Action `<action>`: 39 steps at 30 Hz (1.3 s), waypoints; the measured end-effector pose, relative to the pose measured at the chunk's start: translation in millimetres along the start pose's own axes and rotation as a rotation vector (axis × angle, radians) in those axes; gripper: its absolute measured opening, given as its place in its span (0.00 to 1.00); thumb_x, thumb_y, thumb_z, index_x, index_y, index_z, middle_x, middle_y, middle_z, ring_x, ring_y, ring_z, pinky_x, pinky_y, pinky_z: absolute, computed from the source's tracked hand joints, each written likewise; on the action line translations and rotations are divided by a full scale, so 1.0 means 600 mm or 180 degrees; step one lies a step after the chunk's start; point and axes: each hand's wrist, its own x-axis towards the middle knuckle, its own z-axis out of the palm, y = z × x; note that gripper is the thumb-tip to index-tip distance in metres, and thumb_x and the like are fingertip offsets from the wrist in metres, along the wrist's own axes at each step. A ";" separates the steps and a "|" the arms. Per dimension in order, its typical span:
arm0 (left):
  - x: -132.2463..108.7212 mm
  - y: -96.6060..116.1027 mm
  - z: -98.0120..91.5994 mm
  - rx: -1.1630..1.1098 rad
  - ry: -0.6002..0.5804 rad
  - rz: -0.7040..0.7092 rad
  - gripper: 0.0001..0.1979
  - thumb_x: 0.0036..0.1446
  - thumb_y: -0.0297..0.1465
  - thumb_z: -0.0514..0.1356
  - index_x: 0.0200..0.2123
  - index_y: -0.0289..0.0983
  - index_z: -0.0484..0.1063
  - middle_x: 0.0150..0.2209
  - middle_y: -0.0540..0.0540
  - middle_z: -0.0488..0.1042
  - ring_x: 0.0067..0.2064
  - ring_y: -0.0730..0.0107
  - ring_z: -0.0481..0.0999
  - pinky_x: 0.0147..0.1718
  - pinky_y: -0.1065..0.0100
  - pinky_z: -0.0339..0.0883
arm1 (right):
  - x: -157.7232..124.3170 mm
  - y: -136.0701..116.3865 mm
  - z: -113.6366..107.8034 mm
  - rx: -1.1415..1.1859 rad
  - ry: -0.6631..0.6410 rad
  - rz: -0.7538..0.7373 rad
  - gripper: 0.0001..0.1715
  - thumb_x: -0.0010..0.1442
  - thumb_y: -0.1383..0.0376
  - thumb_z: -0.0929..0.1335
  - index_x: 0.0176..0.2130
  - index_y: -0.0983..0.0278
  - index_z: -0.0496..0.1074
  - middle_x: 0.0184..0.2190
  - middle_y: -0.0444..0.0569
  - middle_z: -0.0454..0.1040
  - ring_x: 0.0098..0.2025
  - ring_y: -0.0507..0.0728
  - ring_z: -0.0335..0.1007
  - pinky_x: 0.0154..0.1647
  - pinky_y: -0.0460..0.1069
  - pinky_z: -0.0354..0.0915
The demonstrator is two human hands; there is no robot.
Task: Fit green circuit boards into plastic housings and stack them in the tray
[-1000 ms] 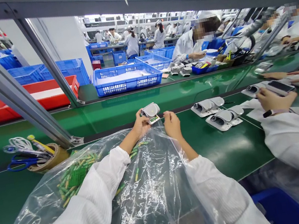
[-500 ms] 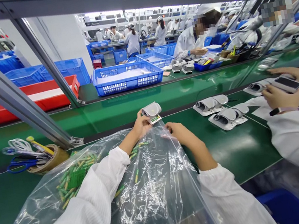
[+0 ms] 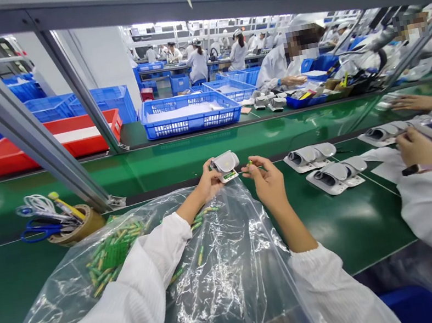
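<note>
My left hand [image 3: 206, 184] is closed round a wrist blood pressure monitor [image 3: 225, 163], white with a rolled grey cuff. Green shows in the open compartment on its near side. Just to the right, the raised fingers of my right hand [image 3: 268, 179] pinch a small green battery [image 3: 250, 163], mostly covered by the fingertips. Below both forearms a clear plastic bag [image 3: 235, 269] is spread over the bench. Many green-and-gold batteries [image 3: 111, 256] lie heaped on its left part, with a few loose ones [image 3: 201, 255] near the middle.
Several more monitors [image 3: 336, 176] rest on the green bench to the right, beside a co-worker's hands [image 3: 425, 147]. A pen cup [image 3: 80, 224] with scissors stands left. Behind the belt [image 3: 181, 153] are a blue basket [image 3: 193, 125] and a red tray [image 3: 83, 146]. Metal posts [image 3: 74, 92] slant upward.
My right hand has risen from the bag and turned upward, with a battery now visible in its fingers. The monitor stays in my left hand. The whole view has shifted slightly.
</note>
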 end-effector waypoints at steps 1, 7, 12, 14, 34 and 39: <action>0.000 -0.001 -0.001 0.0012 -0.0009 0.0008 0.50 0.35 0.23 0.66 0.66 0.49 0.63 0.48 0.49 0.78 0.43 0.62 0.79 0.40 0.64 0.71 | -0.004 -0.002 0.005 -0.0026 0.0029 -0.0059 0.26 0.71 0.44 0.71 0.55 0.59 0.76 0.46 0.51 0.81 0.48 0.61 0.85 0.51 0.58 0.83; 0.005 -0.009 -0.005 0.0128 -0.0098 -0.0002 0.49 0.36 0.25 0.68 0.66 0.48 0.62 0.46 0.49 0.78 0.39 0.64 0.77 0.39 0.65 0.69 | -0.018 0.006 0.016 -0.0424 0.0157 -0.0338 0.23 0.67 0.46 0.75 0.48 0.61 0.78 0.40 0.53 0.85 0.40 0.61 0.86 0.43 0.56 0.84; 0.008 -0.016 -0.009 0.0245 -0.0183 -0.0028 0.51 0.37 0.27 0.72 0.67 0.48 0.60 0.46 0.49 0.78 0.41 0.64 0.78 0.46 0.61 0.72 | -0.016 0.022 0.016 -0.1178 -0.0072 -0.0933 0.17 0.69 0.49 0.73 0.43 0.59 0.80 0.38 0.52 0.86 0.37 0.60 0.85 0.41 0.55 0.83; 0.006 -0.017 -0.009 0.0285 -0.0221 -0.0033 0.51 0.38 0.28 0.74 0.66 0.47 0.59 0.45 0.50 0.78 0.39 0.66 0.78 0.46 0.61 0.72 | -0.013 0.029 0.016 -0.1325 -0.0140 -0.1092 0.16 0.71 0.50 0.71 0.41 0.59 0.79 0.39 0.53 0.86 0.39 0.61 0.85 0.42 0.56 0.83; 0.009 -0.021 -0.016 0.0518 -0.0422 -0.0027 0.51 0.36 0.25 0.70 0.66 0.50 0.60 0.44 0.53 0.76 0.38 0.68 0.76 0.43 0.64 0.70 | -0.021 0.067 0.051 -0.1664 0.0128 -0.0380 0.18 0.61 0.53 0.76 0.43 0.60 0.73 0.47 0.55 0.73 0.52 0.65 0.71 0.53 0.60 0.72; 0.007 -0.019 -0.010 0.0402 -0.0397 -0.0033 0.49 0.33 0.25 0.71 0.63 0.48 0.63 0.44 0.52 0.75 0.39 0.67 0.76 0.43 0.65 0.69 | -0.014 0.086 0.060 -0.0365 0.0009 0.1134 0.41 0.49 0.44 0.80 0.52 0.60 0.67 0.47 0.52 0.76 0.42 0.60 0.77 0.43 0.56 0.76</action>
